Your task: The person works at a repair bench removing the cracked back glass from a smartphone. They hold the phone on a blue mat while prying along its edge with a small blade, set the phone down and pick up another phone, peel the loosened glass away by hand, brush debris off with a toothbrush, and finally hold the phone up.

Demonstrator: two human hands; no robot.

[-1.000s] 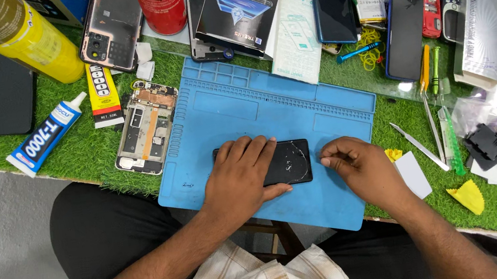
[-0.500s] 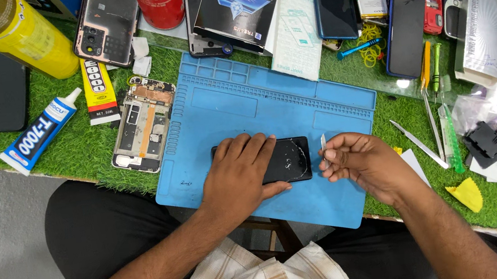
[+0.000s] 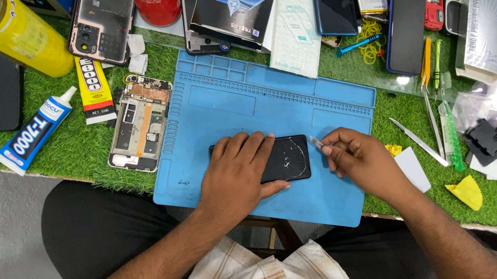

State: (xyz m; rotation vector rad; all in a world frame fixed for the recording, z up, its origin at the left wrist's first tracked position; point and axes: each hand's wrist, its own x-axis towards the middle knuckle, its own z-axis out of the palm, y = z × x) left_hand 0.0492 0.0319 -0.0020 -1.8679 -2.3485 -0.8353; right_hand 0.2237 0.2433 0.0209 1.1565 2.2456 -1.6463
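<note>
On the blue repair mat [image 3: 321, 100], the left hand [image 3: 237, 173] presses the black phone [image 3: 287, 158] flat; the right hand [image 3: 358, 156], at three o'clock, pinches a thin blade [image 3: 316, 143], best kept shallow.

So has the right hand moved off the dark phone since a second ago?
Yes. The right hand has drawn back rightward along the blue mat, clear of the dark phone's edge, pinching a small blade. The left hand presses the phone.

Glossy black glass phone [image 3: 286, 157] on a matt blue rubbery mat [image 3: 243, 101].
</note>
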